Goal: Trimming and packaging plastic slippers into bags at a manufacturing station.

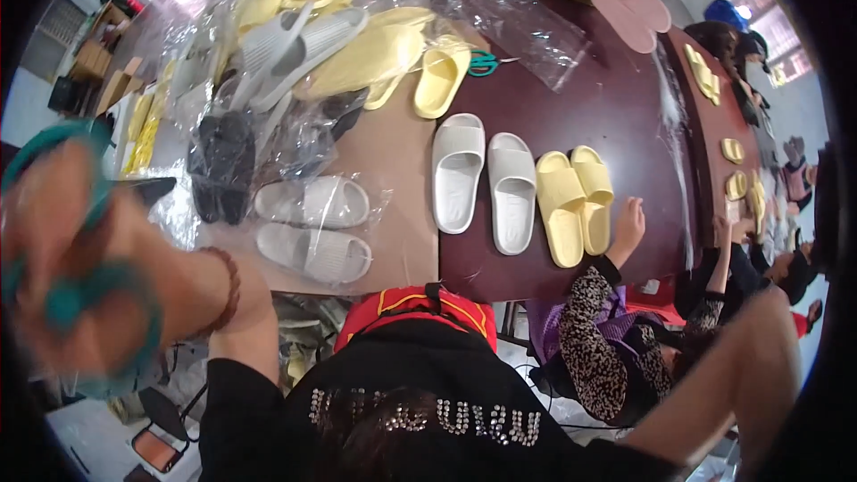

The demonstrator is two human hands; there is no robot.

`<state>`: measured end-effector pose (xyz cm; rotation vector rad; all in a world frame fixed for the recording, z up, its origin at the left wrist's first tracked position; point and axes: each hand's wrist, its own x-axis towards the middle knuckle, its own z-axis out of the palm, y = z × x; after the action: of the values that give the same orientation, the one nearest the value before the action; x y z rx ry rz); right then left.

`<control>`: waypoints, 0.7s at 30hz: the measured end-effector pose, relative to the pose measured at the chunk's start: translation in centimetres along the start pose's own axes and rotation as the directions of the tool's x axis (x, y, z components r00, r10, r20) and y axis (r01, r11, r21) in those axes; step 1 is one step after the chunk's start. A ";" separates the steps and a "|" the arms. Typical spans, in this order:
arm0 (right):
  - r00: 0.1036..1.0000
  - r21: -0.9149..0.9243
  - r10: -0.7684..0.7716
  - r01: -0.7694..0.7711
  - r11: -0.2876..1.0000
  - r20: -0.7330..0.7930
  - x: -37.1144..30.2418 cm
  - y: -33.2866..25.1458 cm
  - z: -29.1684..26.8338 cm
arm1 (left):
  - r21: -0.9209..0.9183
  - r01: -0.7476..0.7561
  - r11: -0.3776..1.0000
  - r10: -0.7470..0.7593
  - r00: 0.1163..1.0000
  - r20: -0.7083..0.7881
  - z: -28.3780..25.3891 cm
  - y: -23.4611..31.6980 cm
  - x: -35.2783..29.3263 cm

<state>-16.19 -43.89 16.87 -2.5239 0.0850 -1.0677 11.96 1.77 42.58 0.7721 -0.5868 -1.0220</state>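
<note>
My left hand (143, 259) is raised at the left rim, close to the camera and smeared by motion, closed around teal-handled scissors (64, 305). My right arm is bent up at the lower right; its hand is out of sight. On the table before me stand a white slide slipper (458, 174) and its mate (513, 201), side by side. Left of them, a grey-white pair of slippers (312, 253) lies in a clear plastic bag. A yellow pair (561, 214) stands just to the right.
Bagged grey slippers (303, 54) and yellow slippers (366, 58) pile up at the far left. A second teal-handled pair of scissors (483, 62) lies beyond. Across the table a person holds pink slippers (632, 18). A co-worker's hand (628, 230) rests near the yellow pair.
</note>
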 end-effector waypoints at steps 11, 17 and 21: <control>0.876 -0.871 0.456 -0.095 0.482 0.157 -11.2 11.4 9.0 | 0.198 0.417 0.887 -0.239 0.781 -0.576 -23.3 -28.7 1.5; 0.954 -0.970 0.273 0.060 0.234 0.125 -11.6 11.7 10.0 | 0.763 0.550 0.340 -0.114 0.829 -0.547 -25.3 -36.4 0.5; 0.953 -0.972 0.300 -0.036 0.232 0.036 -14.5 12.6 7.2 | 0.811 0.585 0.007 -0.090 0.808 -0.583 -24.2 -37.0 0.2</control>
<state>-20.18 -50.11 -2.25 -3.5488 1.3714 -0.6557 10.60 -2.77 -1.34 2.4880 -0.7295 -0.7315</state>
